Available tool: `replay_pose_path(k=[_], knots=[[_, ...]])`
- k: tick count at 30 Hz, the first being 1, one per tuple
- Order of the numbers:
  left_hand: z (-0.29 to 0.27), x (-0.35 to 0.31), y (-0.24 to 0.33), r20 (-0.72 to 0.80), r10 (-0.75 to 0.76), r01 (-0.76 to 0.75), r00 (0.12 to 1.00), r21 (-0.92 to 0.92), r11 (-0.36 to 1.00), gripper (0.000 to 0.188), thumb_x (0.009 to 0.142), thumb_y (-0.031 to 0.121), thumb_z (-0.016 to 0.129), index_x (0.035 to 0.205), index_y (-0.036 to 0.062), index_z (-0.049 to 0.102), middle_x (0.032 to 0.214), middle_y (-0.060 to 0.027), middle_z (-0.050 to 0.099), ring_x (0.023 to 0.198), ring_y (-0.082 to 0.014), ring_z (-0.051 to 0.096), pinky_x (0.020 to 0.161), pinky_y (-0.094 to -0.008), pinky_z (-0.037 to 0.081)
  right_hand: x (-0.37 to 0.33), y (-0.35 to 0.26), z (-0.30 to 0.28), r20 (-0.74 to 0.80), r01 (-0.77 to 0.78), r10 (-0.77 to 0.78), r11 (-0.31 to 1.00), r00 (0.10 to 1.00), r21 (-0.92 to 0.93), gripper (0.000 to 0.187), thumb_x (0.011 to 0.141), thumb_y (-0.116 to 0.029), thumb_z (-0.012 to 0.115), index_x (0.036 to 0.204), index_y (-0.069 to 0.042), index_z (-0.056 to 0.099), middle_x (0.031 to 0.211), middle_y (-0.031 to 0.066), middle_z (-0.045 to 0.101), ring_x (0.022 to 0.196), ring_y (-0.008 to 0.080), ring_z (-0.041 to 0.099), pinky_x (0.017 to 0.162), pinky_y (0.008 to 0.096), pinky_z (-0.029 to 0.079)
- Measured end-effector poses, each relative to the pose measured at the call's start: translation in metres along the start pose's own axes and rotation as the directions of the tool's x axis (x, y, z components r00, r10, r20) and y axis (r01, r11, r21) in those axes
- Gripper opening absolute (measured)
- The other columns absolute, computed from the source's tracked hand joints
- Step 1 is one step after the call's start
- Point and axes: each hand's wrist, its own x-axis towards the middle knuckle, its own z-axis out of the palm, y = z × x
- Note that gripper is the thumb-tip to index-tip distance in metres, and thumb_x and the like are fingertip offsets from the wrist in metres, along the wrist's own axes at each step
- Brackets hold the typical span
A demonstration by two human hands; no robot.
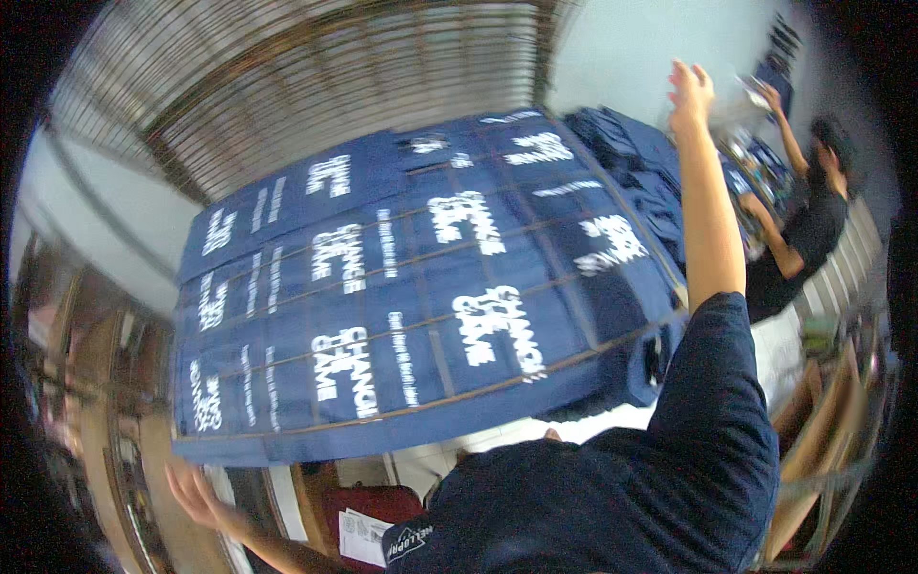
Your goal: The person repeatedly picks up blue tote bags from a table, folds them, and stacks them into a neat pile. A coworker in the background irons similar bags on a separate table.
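Note:
Navy blue fabric pieces [411,297] with white printed lettering lie in rows across a large table in front of me, with thin straight lines running over them. My left hand [196,496] is low at the table's near left corner, fingers stretched out and holding nothing I can see. Raised high at the right, my right hand [690,96] is in front of the pale wall, its fingers apart and no object visible in it. It is well away from the fabric. Both hands look slightly blurred.
Dark bunched cloth [636,158] is heaped beyond the table's far right corner. A co-worker in a dark shirt [803,234] is at the right, one arm raised. A slatted blind [335,86] spans the back. Below the table is a red chair [373,502] with papers on it.

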Motion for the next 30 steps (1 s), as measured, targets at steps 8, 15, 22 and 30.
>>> replay_pose_path(k=[8, 15, 22, 30], knots=[[-0.02, -0.086, -0.092, -0.243, 0.106, -0.019, 0.964, 0.335, 0.942, 0.032, 0.087, 0.019, 0.055, 0.113, 0.0007, 0.055, 0.117, -0.0064, 0.052, 0.095, -0.0183, 0.056, 0.076, -0.0293, 0.046, 0.051, 0.198, -0.397, -0.752, -0.404, 0.407, 0.892, 0.518, 0.205, 0.035, 0.072, -0.031, 0.062, 0.096, -0.006, 0.055, 0.095, 0.0064, 0.058, 0.077, 0.0198, 0.052, 0.074, 0.0381, 0.043], [0.09, -0.142, 0.087, -0.064, 0.014, -0.012, 0.998, 0.032, 0.999, 0.031, 0.086, 0.012, 0.055, 0.114, 0.0007, 0.05, 0.065, 0.0055, 0.037, 0.057, -0.0039, 0.029, 0.05, -0.0198, 0.023, -0.042, 0.233, -0.398, -0.144, -0.501, 0.806, 0.485, 0.575, 0.717, 0.099, 0.069, -0.077, 0.043, 0.134, -0.007, 0.018, 0.137, 0.0184, 0.031, 0.121, 0.0368, 0.039, 0.096, 0.0508, 0.034], [0.088, -0.176, 0.124, 0.061, -0.045, 0.043, 0.997, 0.03, 0.999, 0.03, 0.086, 0.014, 0.055, 0.115, 0.0041, 0.05, 0.066, 0.0073, 0.04, 0.059, -0.002, 0.033, 0.052, -0.0184, 0.024, -0.017, 0.256, -0.381, 0.045, -0.588, 0.825, 0.363, 0.564, 0.723, 0.109, 0.065, -0.068, 0.06, 0.138, -0.007, 0.007, 0.135, 0.0214, 0.031, 0.119, 0.0381, 0.04, 0.095, 0.0508, 0.037], [0.068, -0.19, 0.138, 0.024, 0.035, -0.036, 0.999, 0.069, 0.997, 0.026, 0.087, 0.012, 0.054, 0.111, 0.0017, 0.051, 0.063, 0.007, 0.037, 0.057, -0.0024, 0.031, 0.051, -0.0184, 0.023, 0.06, 0.327, -0.374, -0.535, -0.8, 0.812, 0.472, 0.231, 0.371, 0.073, 0.063, -0.02, 0.077, 0.12, 0.004, 0.036, 0.117, 0.019, 0.048, 0.101, 0.0362, 0.05, 0.081, 0.0508, 0.045]])
